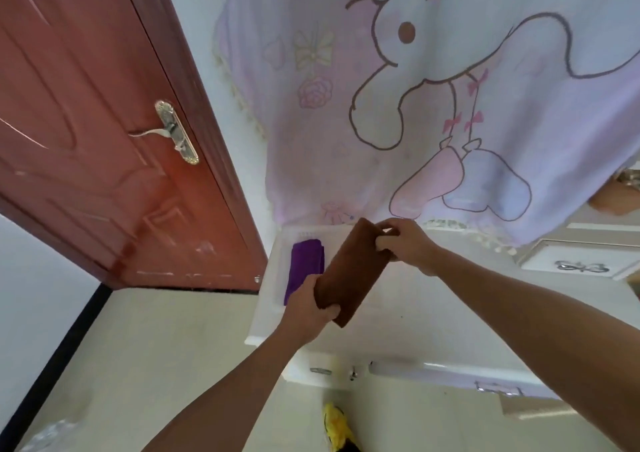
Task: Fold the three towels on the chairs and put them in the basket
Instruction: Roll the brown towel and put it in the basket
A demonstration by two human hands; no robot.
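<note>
A yellow thing is lying on the floor nearest the camera, too blurred to name. Above it both arms are reaching out over the white bench.

The left hand is gripping the near end of the folded brown towel, fingers curled under it and thumb pressing on top. The right hand is pinching the far end, fingers bent round the edge. Holding both ends is probably keeping the folds from springing open while the towel is being carried.

The brown towel is hanging in the air over the basket, not yet resting in it. Its long axis is running away from the person and leaning a little to the right, near end low and left, far end up by the right hand. That is lining it up roughly with the basket's length, so it looks ready for lowering.

Inside the basket a purple towel is lying folded along the left wall, its long axis also pointing away. The space to its right is where the brown one seems to be heading. I am judging this as the second towel of three.

Beyond, a cartoon-printed cloth is hanging down, and a red-brown door is standing to the left.
</note>
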